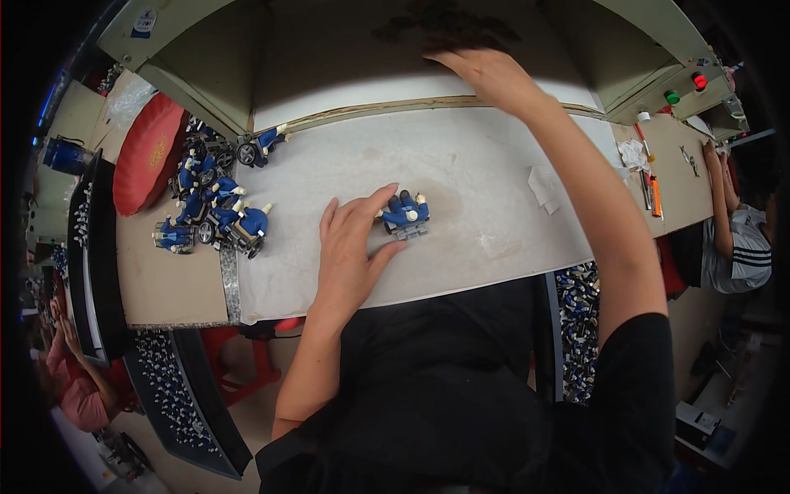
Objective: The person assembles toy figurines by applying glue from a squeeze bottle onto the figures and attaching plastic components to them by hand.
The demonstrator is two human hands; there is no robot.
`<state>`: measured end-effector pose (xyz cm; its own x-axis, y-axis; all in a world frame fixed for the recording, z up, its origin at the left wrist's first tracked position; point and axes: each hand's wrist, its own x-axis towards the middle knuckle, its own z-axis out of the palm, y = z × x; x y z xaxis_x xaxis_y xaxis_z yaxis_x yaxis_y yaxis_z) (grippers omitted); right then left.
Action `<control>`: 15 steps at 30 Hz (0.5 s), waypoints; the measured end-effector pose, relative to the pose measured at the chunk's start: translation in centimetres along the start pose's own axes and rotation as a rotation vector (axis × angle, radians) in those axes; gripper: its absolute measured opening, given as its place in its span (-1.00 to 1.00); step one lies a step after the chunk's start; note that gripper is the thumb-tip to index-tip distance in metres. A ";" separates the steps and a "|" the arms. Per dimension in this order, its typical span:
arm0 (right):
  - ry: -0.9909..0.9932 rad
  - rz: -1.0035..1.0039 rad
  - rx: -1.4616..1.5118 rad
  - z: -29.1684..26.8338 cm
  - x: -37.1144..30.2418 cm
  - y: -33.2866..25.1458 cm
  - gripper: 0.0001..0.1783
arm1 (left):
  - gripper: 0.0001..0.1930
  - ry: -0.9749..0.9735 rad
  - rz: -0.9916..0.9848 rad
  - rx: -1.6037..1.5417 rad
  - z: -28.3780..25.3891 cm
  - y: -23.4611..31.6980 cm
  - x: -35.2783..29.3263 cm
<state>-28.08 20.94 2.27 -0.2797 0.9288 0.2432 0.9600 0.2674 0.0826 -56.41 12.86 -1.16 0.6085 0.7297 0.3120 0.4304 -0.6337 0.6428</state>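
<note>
On the white sheet in front of me sits a small toy figure in a wheelchair point(406, 216), with a blue top and pale head. My left hand point(352, 239) has thumb and index finger on either side of it, appearing to grip it lightly, while its other fingers stretch away. My right hand point(494, 76) reaches far into the open-fronted metal booth. Its fingers are lost in shadow and blur beside a heap of dark small parts point(444, 23), so what they hold is hidden.
To the left are a pile of similar toy figures point(216, 206) and a red scalloped tray point(151, 152). Bins of small blue-and-white parts point(177, 395) point(578, 329) flank my lap. An orange-handled cutter point(655, 196) lies right, near crumpled tissue point(632, 154). Other people sit at both sides.
</note>
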 end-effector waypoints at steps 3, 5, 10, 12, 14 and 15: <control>0.445 -0.662 -0.716 3.7 3.6 7.3 -0.71 | -0.30 0.001 0.037 -0.026 0.5 0.4 0.7; 0.343 -0.489 -0.419 1.2 4.4 3.1 -0.70 | -0.30 0.023 0.004 -0.021 0.1 -0.1 -0.1; 0.140 -0.475 -0.456 -1.3 3.9 1.3 -0.67 | -0.29 0.024 0.009 -0.027 0.2 -0.3 0.1; -0.284 -0.253 -0.326 -1.1 3.3 1.3 -0.67 | -0.29 0.028 0.028 -0.030 0.3 -0.3 0.2; -0.088 -0.194 -0.151 -0.9 1.7 1.2 -0.71 | -0.30 0.033 0.027 -0.026 0.4 -0.3 0.2; -0.087 -0.194 -0.150 -1.1 1.3 1.4 -0.71 | -0.30 0.039 0.030 -0.024 0.4 -0.1 0.1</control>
<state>-27.14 22.21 3.71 -0.4504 0.8840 0.1253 0.8740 0.4079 0.2640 -56.19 12.89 -1.49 0.5945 0.7199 0.3582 0.3958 -0.6498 0.6489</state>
